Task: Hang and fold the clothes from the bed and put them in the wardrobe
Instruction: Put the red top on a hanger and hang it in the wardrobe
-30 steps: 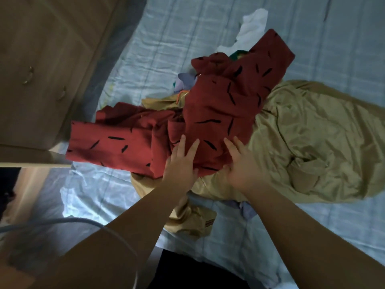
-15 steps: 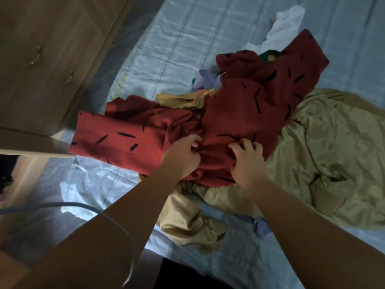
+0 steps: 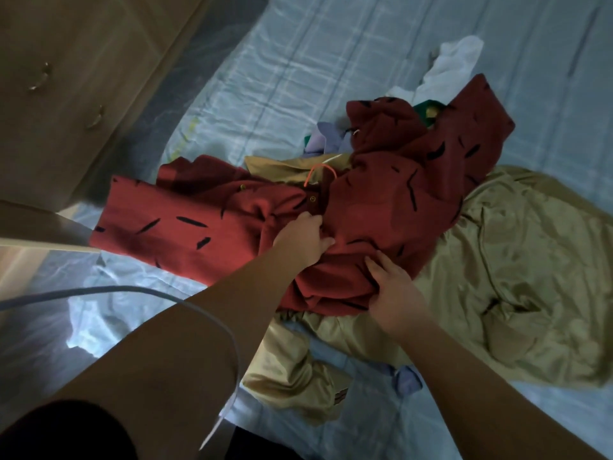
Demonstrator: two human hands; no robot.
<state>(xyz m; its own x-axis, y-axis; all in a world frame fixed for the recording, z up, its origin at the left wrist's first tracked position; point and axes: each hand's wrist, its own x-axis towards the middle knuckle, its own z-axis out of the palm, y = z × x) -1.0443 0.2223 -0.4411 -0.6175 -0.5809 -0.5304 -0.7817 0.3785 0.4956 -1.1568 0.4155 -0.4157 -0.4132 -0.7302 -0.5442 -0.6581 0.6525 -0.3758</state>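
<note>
On the bed [image 3: 331, 61], toward its near edge, a red shirt [image 3: 381, 207] with short black dashes lies crumpled on top of a heap of clothes, one sleeve stretched flat toward the left edge of the bed beside the wooden wardrobe [image 3: 76, 78]. Both hands are on the shirt's lower middle: the left hand [image 3: 303, 239] is curled with its fingers bunching a fold of red cloth just below the button placket, and the right hand [image 3: 394, 287] lies close beside it, fingers bent and digging into the hem, pinching the fabric. The two hands are near each other but not touching. Under and to the right of the shirt spreads a shiny tan garment [image 3: 517, 270], part of it trailing toward the near edge beneath the forearms. An orange hanger hook [image 3: 320, 171] shows just above the left hand, at the shirt's collar. Behind the shirt, toward the far side of the bed, sit a white cloth [image 3: 451, 68] and bits of lavender cloth [image 3: 323, 137] and green fabric [image 3: 428, 109]. A pale cable [image 3: 185, 300] crosses the left forearm.
</note>
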